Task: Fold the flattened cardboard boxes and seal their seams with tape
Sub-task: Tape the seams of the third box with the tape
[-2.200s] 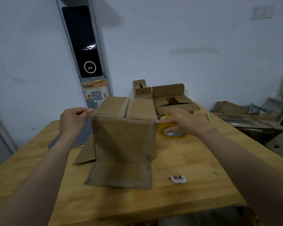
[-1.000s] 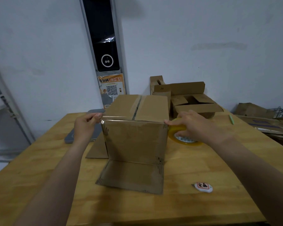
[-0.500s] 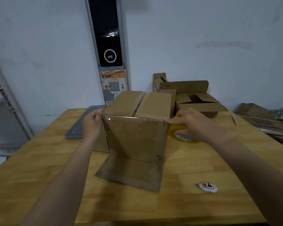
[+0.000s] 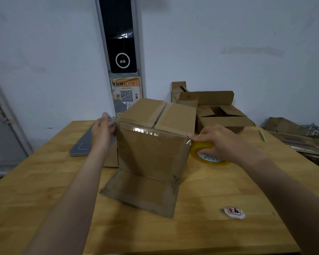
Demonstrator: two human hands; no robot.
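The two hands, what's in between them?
In the head view, the cardboard box stands between the left hand and the right hand gripping the tape roll, with clear tape stretched along its top front edge.

A: Hands?
B: Left hand (image 4: 103, 131), blurred, at the cardboard box's (image 4: 153, 155) upper left corner; right hand (image 4: 221, 140) grips the tape roll (image 4: 201, 147) at its upper right corner.
A: Anything stuck on?
B: A tape strip (image 4: 147, 130) along its top front edge.

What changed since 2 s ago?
The cardboard box seems turned slightly, its near flap farther from the sticker. The left hand stays at its top left corner, now blurred; the right hand still grips the tape roll at the right corner.
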